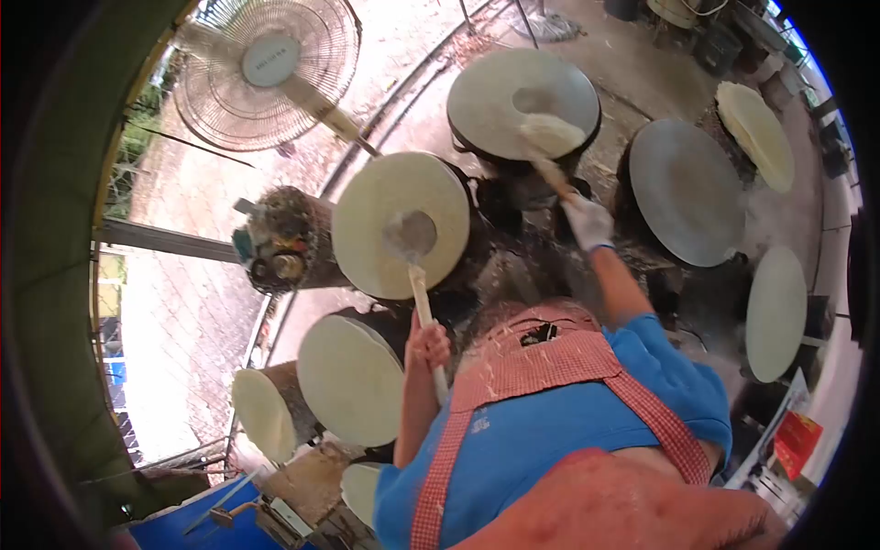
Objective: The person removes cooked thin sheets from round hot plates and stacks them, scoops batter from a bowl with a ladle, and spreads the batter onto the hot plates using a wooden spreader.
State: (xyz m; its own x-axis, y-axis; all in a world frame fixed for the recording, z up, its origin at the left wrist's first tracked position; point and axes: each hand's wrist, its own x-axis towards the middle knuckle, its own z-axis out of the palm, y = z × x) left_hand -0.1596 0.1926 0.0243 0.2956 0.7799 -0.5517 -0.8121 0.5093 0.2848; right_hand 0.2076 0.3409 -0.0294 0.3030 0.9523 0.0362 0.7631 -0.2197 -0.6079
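My left hand (pixel 427 346) is closed round the pale handle of a ladle (pixel 410 235), whose round metal head rests on a pale batter sheet on a round griddle (pixel 376 202). Farther forward, my right hand (pixel 588 221), in a white glove, grips a wooden-handled tool (pixel 550 174). That tool's far end meets a pale mass (pixel 552 135) on the upper griddle (pixel 495 92), where a pale layer is spread. Whether the mass is batter or part of the tool is hard to tell.
A bare dark griddle (pixel 687 192) stands at right, with a folded pale sheet (pixel 756 133) beyond it. More pale rounds lie at right (pixel 776 313) and lower left (pixel 348 380). A large fan (pixel 270 60) stands upper left, near a cluttered drum (pixel 284 240).
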